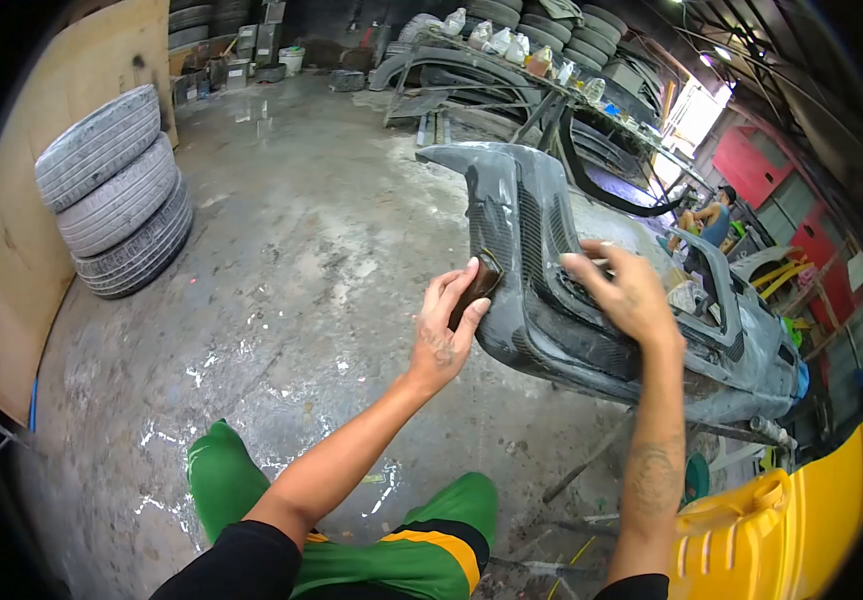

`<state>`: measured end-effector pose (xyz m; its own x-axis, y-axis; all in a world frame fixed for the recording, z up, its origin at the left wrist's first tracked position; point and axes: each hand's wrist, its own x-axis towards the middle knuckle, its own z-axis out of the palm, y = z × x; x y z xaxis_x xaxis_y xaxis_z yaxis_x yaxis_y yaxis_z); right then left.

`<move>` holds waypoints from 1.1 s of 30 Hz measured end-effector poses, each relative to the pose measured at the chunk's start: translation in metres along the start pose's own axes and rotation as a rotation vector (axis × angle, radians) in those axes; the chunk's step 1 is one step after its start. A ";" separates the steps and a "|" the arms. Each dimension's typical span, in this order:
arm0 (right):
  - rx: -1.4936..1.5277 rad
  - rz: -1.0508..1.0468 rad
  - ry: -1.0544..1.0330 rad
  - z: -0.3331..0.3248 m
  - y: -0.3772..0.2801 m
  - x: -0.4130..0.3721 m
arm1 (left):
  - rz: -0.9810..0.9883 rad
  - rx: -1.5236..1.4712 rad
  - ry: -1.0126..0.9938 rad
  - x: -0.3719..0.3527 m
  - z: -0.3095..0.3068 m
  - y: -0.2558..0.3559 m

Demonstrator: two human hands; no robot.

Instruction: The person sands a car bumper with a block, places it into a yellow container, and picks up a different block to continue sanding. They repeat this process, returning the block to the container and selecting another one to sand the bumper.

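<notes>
- Head view: we see the left hand [443, 322] clamped on a dark brown, rounded block [478, 288], held at the near left edge of the bumper.
- We see the right hand [628, 292] over the bumper's middle, thumb and fingers apart; we cannot tell whether they touch it.
- The grey, carbon-weave-patterned car bumper [576, 340] lies before us, above a thin metal leg [588, 460].
- A glossy yellow panel [746, 525] stands at our lower right.
</notes>
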<state>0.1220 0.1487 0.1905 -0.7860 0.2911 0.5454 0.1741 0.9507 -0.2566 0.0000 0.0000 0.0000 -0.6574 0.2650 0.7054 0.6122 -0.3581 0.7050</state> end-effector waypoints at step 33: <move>-0.361 0.061 -0.033 0.032 -0.002 -0.001 | 0.012 0.080 0.163 -0.020 0.026 0.053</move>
<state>0.1032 0.1428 0.1649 -0.7853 0.3508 0.5102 0.4153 0.9096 0.0137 0.0567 -0.0010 0.0252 -0.7080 0.1102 0.6976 0.6496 -0.2860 0.7044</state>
